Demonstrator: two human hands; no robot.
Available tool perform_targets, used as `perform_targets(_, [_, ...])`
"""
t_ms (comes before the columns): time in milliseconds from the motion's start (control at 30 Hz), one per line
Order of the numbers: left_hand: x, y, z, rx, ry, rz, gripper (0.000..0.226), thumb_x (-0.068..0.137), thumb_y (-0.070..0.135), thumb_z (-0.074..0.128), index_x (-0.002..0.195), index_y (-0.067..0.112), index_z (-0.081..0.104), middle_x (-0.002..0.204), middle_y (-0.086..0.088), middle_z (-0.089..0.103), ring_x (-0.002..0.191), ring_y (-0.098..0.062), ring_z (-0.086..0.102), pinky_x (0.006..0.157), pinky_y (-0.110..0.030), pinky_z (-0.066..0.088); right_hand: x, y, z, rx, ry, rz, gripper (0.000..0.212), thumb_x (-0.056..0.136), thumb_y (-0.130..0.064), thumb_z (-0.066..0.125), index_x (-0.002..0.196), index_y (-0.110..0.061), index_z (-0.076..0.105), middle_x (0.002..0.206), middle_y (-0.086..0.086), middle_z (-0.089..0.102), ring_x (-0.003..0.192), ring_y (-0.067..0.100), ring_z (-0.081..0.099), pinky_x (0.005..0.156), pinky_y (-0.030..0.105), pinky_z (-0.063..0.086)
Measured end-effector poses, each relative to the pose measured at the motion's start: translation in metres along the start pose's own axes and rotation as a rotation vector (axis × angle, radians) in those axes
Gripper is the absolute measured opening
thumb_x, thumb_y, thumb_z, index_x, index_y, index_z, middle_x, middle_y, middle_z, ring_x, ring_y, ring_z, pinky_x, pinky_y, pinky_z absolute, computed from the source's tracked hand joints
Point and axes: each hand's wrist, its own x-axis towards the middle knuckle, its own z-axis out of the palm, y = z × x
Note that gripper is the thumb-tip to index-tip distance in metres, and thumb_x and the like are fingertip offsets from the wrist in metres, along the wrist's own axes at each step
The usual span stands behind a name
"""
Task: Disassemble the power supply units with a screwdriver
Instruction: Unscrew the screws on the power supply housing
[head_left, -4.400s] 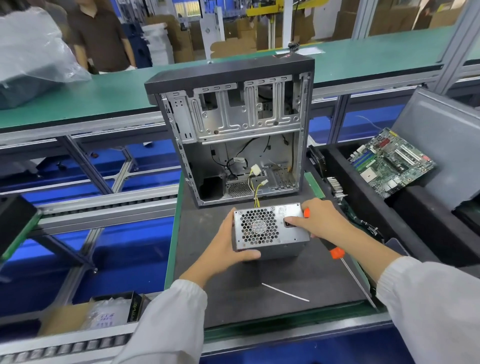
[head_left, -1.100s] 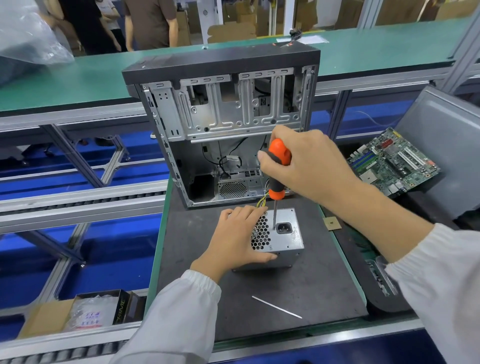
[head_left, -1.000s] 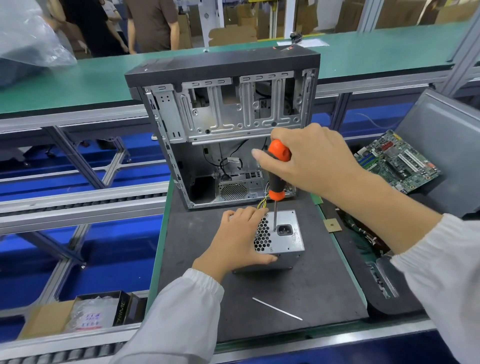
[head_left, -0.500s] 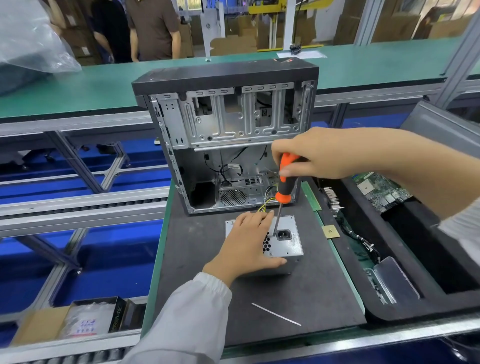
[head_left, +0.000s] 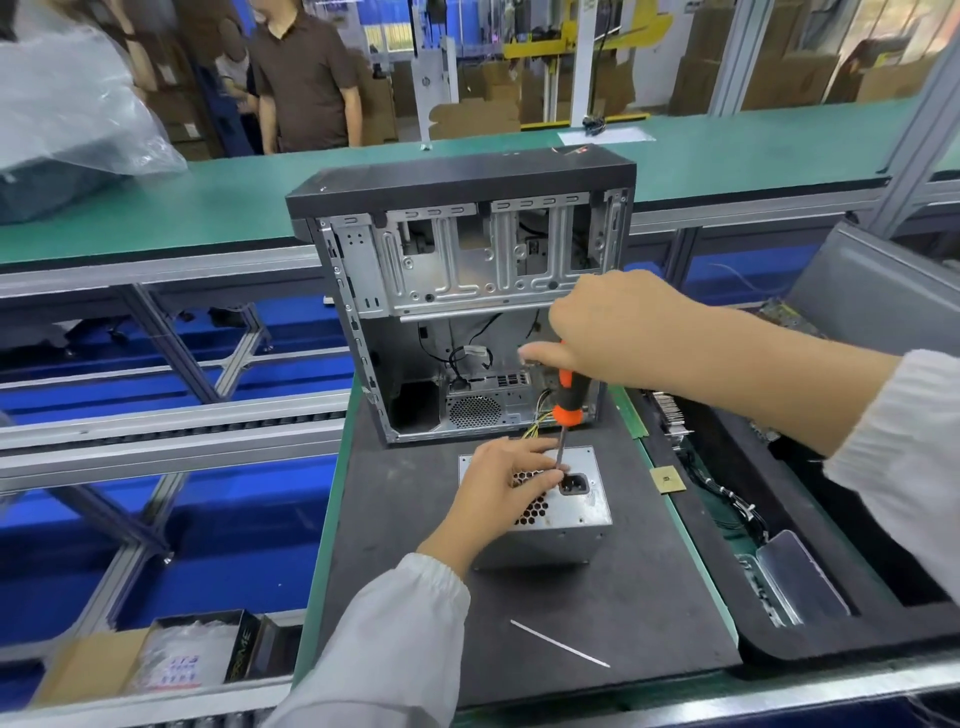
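- The PSU (head_left: 571, 506) stands on the dark mat (head_left: 597, 613) on my counter, just in front of the open case (head_left: 467, 291), fan face up.
- My left hand (head_left: 498, 499) lies flat over the fan grille, fingers straight, pressing the unit down; it grips nothing.
- My right hand (head_left: 602, 332) is wrapped tight around the screwdriver (head_left: 566, 405) handle, above the unit and toward the case.
- The tool's long axis runs near vertical, tilted slightly; the tip comes down just left of the socket (head_left: 574, 484), beside my left fingertips.
- I cannot see the screw head itself.
- My judgement: the next move hinges on keeping the shaft in line over that spot; the left hand is the nearer.
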Motion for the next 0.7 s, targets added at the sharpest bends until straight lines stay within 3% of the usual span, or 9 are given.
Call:
perform_targets(100, [-0.001,0.003,-0.005,-0.053,-0.027,0.019,0.023,0.099,0.024,0.054,0.107,0.018,0.075,0.125,0.014,0.064,0.123,0.003,0.051,0.119,-0.044,0.018,0.0,0.009,-0.001,0.018,-0.085,-0.087,0.051,0.098,-0.053,0.033,0.068,-0.012,0.041,0.063,0.001,0.04,0.054,0.018,0.041,0.047,0.029,0.031])
perform_targets(167, [-0.002,0.006,-0.007,-0.075,-0.012,0.031,0.024,0.101,0.021,0.051,0.111,0.018,0.073,0.123,0.012,0.066,0.12,0.005,0.051,0.117,-0.046,0.021,-0.004,0.014,-0.003,0.135,-0.18,-0.182,0.036,0.098,-0.05,0.039,0.087,-0.017,0.046,0.075,0.001,0.049,0.071,0.022,0.052,0.06,0.033,0.039])
perform_targets(267, [-0.004,0.009,-0.006,-0.074,-0.016,0.048,0.024,0.101,0.017,0.051,0.109,0.015,0.073,0.117,0.012,0.068,0.116,0.001,0.056,0.117,-0.046,0.02,-0.009,0.015,-0.007,0.283,-0.248,-0.291,0.023,0.096,-0.043,0.048,0.101,-0.021,0.048,0.098,0.0,0.051,0.087,0.02,0.051,0.072,0.033,0.039])
perform_targets(400, [-0.006,0.011,-0.008,-0.144,-0.011,0.0,0.025,0.101,0.018,0.05,0.11,0.015,0.073,0.108,0.009,0.071,0.107,-0.007,0.06,0.101,-0.033,0.043,-0.01,0.015,-0.009,0.298,-0.284,-0.274,0.021,0.096,-0.039,0.052,0.105,-0.02,0.052,0.101,0.0,0.053,0.088,0.018,0.05,0.074,0.033,0.04])
perform_targets(500, [-0.006,0.014,-0.007,-0.213,0.041,-0.019,0.025,0.102,0.017,0.047,0.11,0.019,0.071,0.104,0.005,0.071,0.102,-0.005,0.063,0.093,-0.021,0.046,-0.012,0.021,-0.011,0.332,-0.317,-0.278,0.011,0.094,-0.029,0.058,0.103,-0.023,0.054,0.099,-0.006,0.049,0.093,0.018,0.049,0.08,0.034,0.042])
perform_targets(600, [-0.005,0.012,-0.001,-0.207,0.118,-0.019,0.027,0.103,0.014,0.043,0.11,0.013,0.069,0.101,0.004,0.069,0.099,-0.005,0.062,0.092,-0.02,0.045,-0.015,0.024,-0.014,0.359,-0.349,-0.297,0.022,0.087,-0.012,0.064,0.101,-0.027,0.057,0.095,-0.015,0.039,0.094,0.013,0.045,0.077,0.029,0.039])
perform_targets(700, [-0.004,0.009,0.0,-0.229,0.092,-0.004,0.023,0.102,0.014,0.046,0.11,0.018,0.068,0.106,0.006,0.068,0.104,-0.005,0.061,0.096,-0.025,0.046,-0.013,0.021,-0.019,0.346,-0.37,-0.299,0.029,0.085,-0.017,0.068,0.108,-0.03,0.057,0.104,-0.011,0.048,0.099,0.015,0.049,0.084,0.033,0.043])
